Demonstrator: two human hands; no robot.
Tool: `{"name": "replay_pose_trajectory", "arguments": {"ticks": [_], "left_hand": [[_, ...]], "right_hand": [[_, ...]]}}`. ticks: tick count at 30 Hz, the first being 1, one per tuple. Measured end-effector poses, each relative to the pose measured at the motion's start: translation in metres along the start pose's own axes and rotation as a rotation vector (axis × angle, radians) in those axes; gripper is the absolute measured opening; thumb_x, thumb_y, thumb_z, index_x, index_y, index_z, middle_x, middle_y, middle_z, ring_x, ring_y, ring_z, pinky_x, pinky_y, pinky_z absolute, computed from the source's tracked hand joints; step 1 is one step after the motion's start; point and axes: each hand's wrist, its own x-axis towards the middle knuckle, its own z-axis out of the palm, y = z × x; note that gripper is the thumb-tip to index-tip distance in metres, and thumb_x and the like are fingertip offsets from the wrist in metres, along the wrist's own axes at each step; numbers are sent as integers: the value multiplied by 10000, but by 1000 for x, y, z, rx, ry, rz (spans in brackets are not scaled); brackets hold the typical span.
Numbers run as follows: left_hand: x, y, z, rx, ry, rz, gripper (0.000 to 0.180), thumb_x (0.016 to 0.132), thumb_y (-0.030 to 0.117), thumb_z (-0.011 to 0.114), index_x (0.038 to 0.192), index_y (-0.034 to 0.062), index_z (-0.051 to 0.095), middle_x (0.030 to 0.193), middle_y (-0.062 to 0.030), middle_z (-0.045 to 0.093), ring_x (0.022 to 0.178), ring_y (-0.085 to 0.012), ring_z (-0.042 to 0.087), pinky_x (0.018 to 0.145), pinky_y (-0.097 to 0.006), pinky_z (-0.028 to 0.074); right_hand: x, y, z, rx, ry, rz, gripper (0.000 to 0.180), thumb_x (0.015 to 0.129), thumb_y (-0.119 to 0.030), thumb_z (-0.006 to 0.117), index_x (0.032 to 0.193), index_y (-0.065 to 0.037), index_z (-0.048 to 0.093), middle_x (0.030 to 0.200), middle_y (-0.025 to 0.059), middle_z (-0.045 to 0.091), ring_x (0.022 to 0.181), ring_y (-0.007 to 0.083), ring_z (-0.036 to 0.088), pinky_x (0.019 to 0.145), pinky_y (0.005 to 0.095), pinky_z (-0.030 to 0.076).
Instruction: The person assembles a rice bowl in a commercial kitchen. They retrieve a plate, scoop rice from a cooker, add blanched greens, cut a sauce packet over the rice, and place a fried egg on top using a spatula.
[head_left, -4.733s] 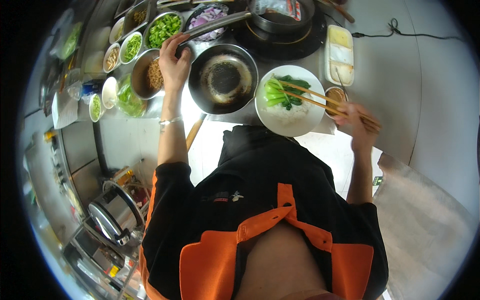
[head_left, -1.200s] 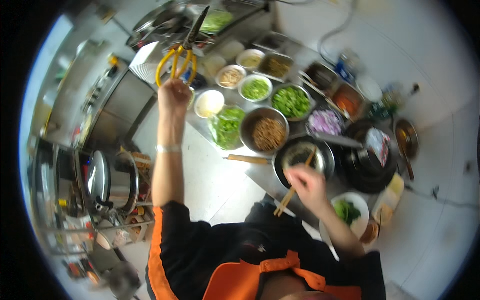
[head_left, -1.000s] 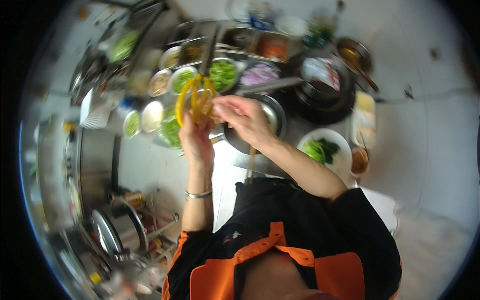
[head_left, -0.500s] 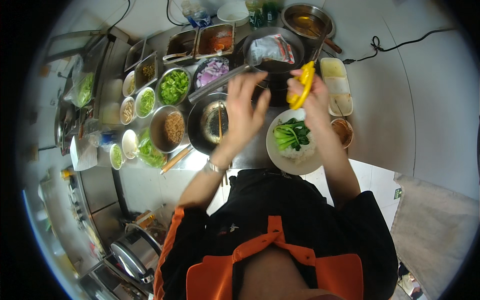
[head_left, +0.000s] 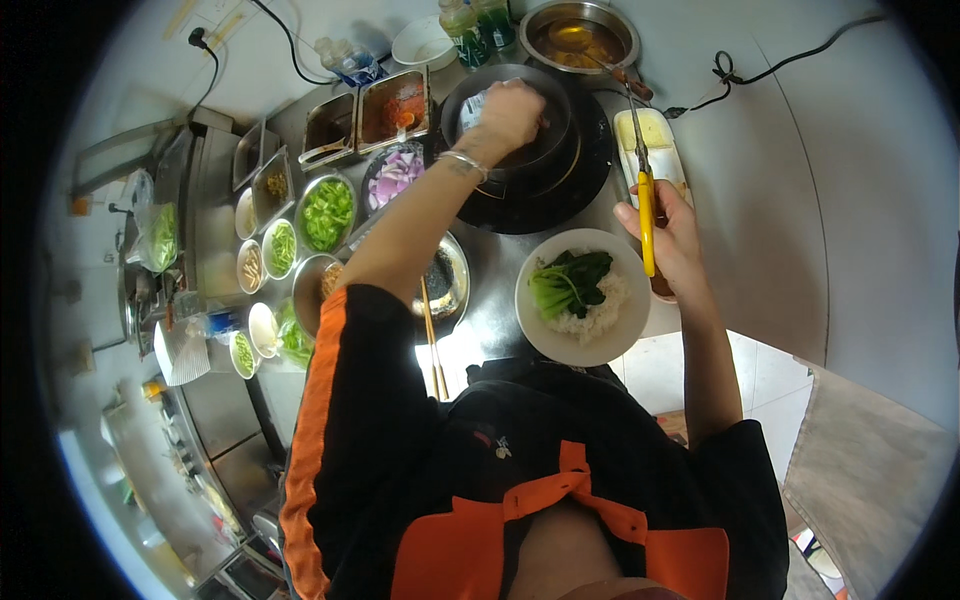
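Observation:
My left hand (head_left: pixel 512 112) reaches across to the black pan (head_left: pixel 555 140) at the back, its fingers closed around a silvery plastic packet (head_left: pixel 471 110) lying in it. Most of the packet is hidden by the hand. To the right, my right hand (head_left: pixel 670 235) grips a pair of scissors (head_left: pixel 646 222) by their yellow handles, blades pointing away from me and together. Between my forearms, nearer my body, stands a white bowl (head_left: pixel 530 325) of rice (head_left: pixel 592 308) topped with cooked leafy greens (head_left: pixel 568 283).
On the left are a wok (head_left: pixel 462 290) with chopsticks (head_left: pixel 430 335), bowls of chopped green peppers (head_left: pixel 327 213) and purple onion (head_left: pixel 395 178), and sauce trays (head_left: pixel 393 105). A steel bowl of oil (head_left: pixel 580 38) sits behind; a white divided container (head_left: pixel 650 135) lies right.
My left hand has moved from over the wok to the packet in the pan. My right hand has shifted right and turned the scissors so their blades point away from me.

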Motion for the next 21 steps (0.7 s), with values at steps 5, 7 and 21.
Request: {"name": "replay_pose_trajectory", "arguments": {"ticks": [5, 7, 21], "left_hand": [[-27, -50, -43, -1109, 166, -285, 21, 822, 19, 636, 831, 26, 619, 713, -73, 650, 595, -130, 603, 536, -287, 489], [-36, -63, -54, -1191, 374, -269, 64, 825, -6, 637, 813, 42, 596, 726, -43, 627, 612, -133, 598, 557, -259, 500], [-87, -96, -53, -1200, 127, -688, 358, 788, 91, 683, 1125, 0, 604, 873, -69, 651, 807, -159, 631, 669, -263, 527]], "right_hand": [[15, 5, -13, -124, -25, -84, 475, 763, -408, 763, 944, -16, 565, 749, 29, 539, 686, 117, 497, 631, 266, 411], [23, 4, -14, -185, -28, -106, 504, 752, -433, 766, 959, -15, 576, 749, 37, 550, 679, 122, 510, 628, 269, 415], [91, -17, -10, -951, -12, -190, 787, 675, -611, 740, 1141, 7, 599, 994, 184, 661, 950, 341, 635, 817, 414, 497]]}}
